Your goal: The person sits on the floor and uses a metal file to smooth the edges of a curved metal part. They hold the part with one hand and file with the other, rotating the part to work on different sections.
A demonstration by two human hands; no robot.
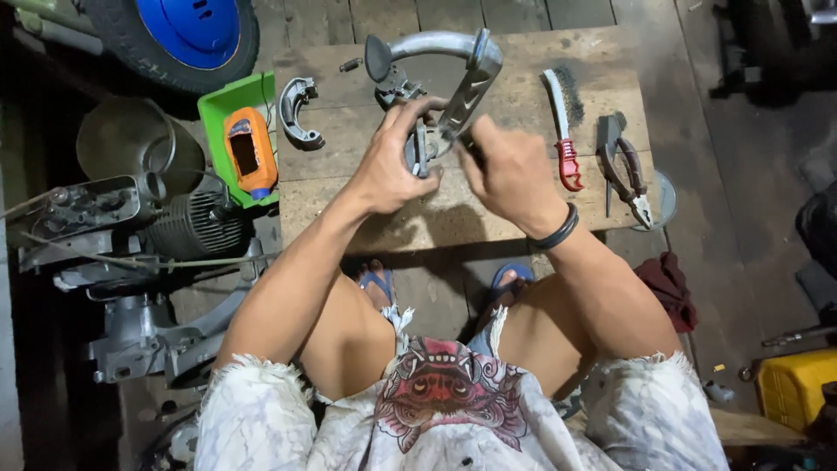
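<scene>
Over the middle of the wooden bench [349,187], the left hand [388,161] and right hand [510,170] both grip a curved grey metal brake shoe [453,87]. It looks rigid, fairly heavy, possibly greasy, and best held along its arc. The fingers hide its near end, and whatever the right hand pinches cannot be made out.
</scene>
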